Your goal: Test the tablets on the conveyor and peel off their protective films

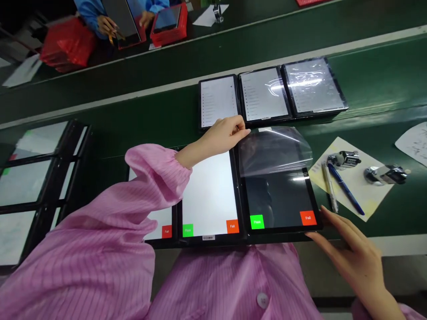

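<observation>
L hand (225,138) pinched shut on top edge of clear film (275,151). Film thin, light, slippery, floppy: hold by edge only. Film half lifted off black tablet (278,200), my 12 o'clock. R hand (353,253) open, fingers at tablet's 4 o'clock corner, no grip. Blue pen (345,189) on paper (376,195) at 3 o'clock.

The person wears a loose pink antistatic smock (100,222) woven with fine, slightly darker pinstripes that run along the cloth. Its left sleeve (133,200) fills the lower left of the frame, puffy and softly creased, and gathers into a ruched elastic cuff (175,156) near the middle of the frame. A round, pale pink button (263,300) sits on the smock's front at bottom centre. The right sleeve's pink edge (408,310) shows at the lower right corner. The left hand (223,138) and right hand (353,260) are bare.
</observation>
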Demonstrator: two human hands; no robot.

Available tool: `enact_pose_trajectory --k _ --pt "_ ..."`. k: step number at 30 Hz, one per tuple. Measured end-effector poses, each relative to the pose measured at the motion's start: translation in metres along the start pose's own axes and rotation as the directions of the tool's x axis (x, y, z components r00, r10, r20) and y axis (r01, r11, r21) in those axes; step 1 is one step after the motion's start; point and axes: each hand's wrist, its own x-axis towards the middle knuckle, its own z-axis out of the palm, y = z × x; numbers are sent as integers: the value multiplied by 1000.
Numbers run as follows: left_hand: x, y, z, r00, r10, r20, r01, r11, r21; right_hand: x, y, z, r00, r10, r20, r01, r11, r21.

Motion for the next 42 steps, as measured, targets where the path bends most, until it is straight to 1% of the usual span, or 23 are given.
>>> enact_pose_trajectory --k 2,6,8,10,13,17,20,23,26,29,30,31,32,33,34,35,36,37,38,39,40,41,42 --pt "0 -1 0 1000 3 2 -3 1000 -3 1 1 1 1000 -7 -24 7 1000 -17" --pt "5 -8 -2 999 24 38 -25 1000 14 4 5 0 1000 19 -21 -18 1000 16" --pt "9 -12 -8 997 34 69 -37 998 50 5 7 -1 1000 6 -14 -6 999 45" --pt "12 -15 -19 996 56 64 -62 993 100 5 10 -3 1000 -6 -1 6 996 87" --pt "12 -13 -41 997 79 -18 -75 986 152 10 14 -9 1000 -7 -2 7 992 124" --pt "4 1 -69 983 104 -151 -75 980 182 29 12 -12 996 -53 -75 60 994 95" --pt "-5 9 -79 948 207 -242 -161 967 196 49 4 -9 992 -77 -100 93 982 163" --pt "-14 15 -82 882 345 -320 -280 932 231 63 -7 -3 993 -102 -67 114 970 214" --pt "-23 22 -83 825 429 -368 -340 897 283 72 -13 4 982 -188 19 184 974 130" --pt "-33 28 -87 795 475 -377 -368 872 322 84 -5 9 962 -266 63 265 964 23" --pt "-37 31 -89 793 482 -372 -378 869 321 91 1 10 966 -254 46 254 967 9" --pt "-42 32 -91 797 489 -354 -392 865 314 98 8 10 977 -212 25 211 977 21" --pt "-49 34 -92 810 493 -317 -409 863 298 107 16 9 990 -139 19 137 988 71" --pt "-56 35 -91 832 495 -252 -431 861 268 116 24 8 998 -44 48 36 986 160" --pt "-65 36 -88 852 494 -172 -456 863 220 126 31 6 991 46 123 -80 957 280" --pt "-75 36 -82 866 494 -82 -478 864 157 137 37 5 964 111 243 -203 895 398" --pt "-86 35 -72 869 494 9 -493 865 89 147 43 3 918 132 373 -314 815 487" --pt "-97 34 -57 860 503 86 -507 862 23 157 47 3 865 117 488 -402 743 534" --pt "-108 33 -39 842 519 143 -522 853 -22 166 51 4 814 86 575 -460 700 546" --pt "-119 30 -18 821 540 187 -544 838 -32 174 53 6 771 51 635 -487 691 534" --pt "-129 28 3 780 597 189 -605 796 -18 181 53 9 746 17 666 -473 717 512" --pt "-137 25 24 739 652 166 -667 743 50 185 50 13 760 -22 649 -393 779 488" --pt "-143 22 41 702 699 134 -712 686 151 188 45 17 805 -76 589 -256 850 460"
